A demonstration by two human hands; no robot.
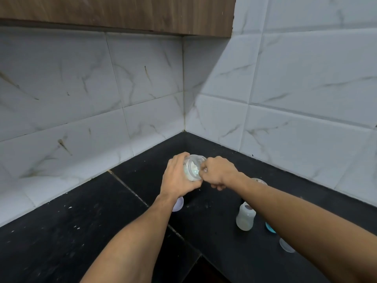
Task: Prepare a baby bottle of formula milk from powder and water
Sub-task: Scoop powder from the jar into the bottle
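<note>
While the left hand (179, 177) grips one clear powder jar (193, 166) above the black counter (81, 231), the right hand (219, 172) pinches one small item (204, 170) at its mouth. One open baby bottle (245, 219) stands there, plus one lilac lid (179, 204), one blue piece (270, 228), one clear cap (286, 245). White tiles (306, 99) line the corner.

The black counter (81, 231) bears an upright baby bottle (245, 218), a lilac cap (179, 204), a teal piece (270, 228) and a clear cap (286, 245).
</note>
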